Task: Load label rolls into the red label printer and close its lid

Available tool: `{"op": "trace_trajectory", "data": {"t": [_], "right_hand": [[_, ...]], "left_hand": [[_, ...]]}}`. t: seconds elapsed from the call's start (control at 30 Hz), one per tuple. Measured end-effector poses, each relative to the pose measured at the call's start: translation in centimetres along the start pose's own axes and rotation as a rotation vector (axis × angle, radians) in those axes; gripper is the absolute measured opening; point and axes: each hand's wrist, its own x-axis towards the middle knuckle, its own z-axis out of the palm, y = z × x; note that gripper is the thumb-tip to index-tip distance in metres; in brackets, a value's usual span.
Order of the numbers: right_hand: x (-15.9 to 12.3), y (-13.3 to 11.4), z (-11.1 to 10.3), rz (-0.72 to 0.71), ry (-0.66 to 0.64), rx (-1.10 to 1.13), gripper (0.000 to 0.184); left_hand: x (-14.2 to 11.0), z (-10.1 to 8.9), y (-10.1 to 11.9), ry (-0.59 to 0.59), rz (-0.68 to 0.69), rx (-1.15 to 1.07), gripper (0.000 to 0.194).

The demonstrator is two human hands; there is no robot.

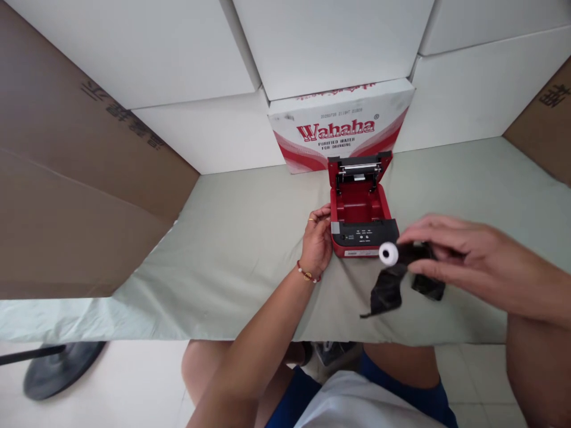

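the left hand (317, 242) lay unclenched against the left side of the opened red printer (366, 239) on the tabletop (241, 238), while the right hand (464, 255) pinched a white-ended black roll (389, 254) near its front right corner.

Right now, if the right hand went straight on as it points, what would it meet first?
Probably the open red printer, at its near right corner; the right hand holds a roll. Height is unclear, so it may pass above.
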Motion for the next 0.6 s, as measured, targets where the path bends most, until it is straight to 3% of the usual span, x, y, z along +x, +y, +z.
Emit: {"op": "trace_trajectory", "data": {"t": [0.07,0.13,0.27,0.4,0.5,0.6], "right_hand": [[2.5,-0.7,-1.0,0.016,0.139,-0.116,0.033],[5.4,-1.0,-0.7,0.085,0.199,-0.3,0.029],[10.5,-1.0,1.7,0.313,0.023,-0.608,0.035],[12.5,-0.3,3.5,0.429,-0.085,-0.739,0.04],[12.9,0.2,3.8,0.447,-0.101,-0.728,0.041],[13.4,0.4,3.9,0.444,-0.092,-0.723,0.042]], "left_hand": [[-0.1,0.1,0.1,-0.003,0.0,-0.006,0.023],[-0.1,0.2,0.2,-0.002,-0.001,-0.007,0.023],[-0.1,0.4,0.2,-0.005,0.007,0.009,0.028],[-0.2,0.3,-0.4,0.076,0.077,0.155,0.031],[-1.2,-0.2,-0.5,0.169,0.385,0.477,0.029],[-2.7,-0.7,0.1,0.08,0.828,0.81,0.034]]}}
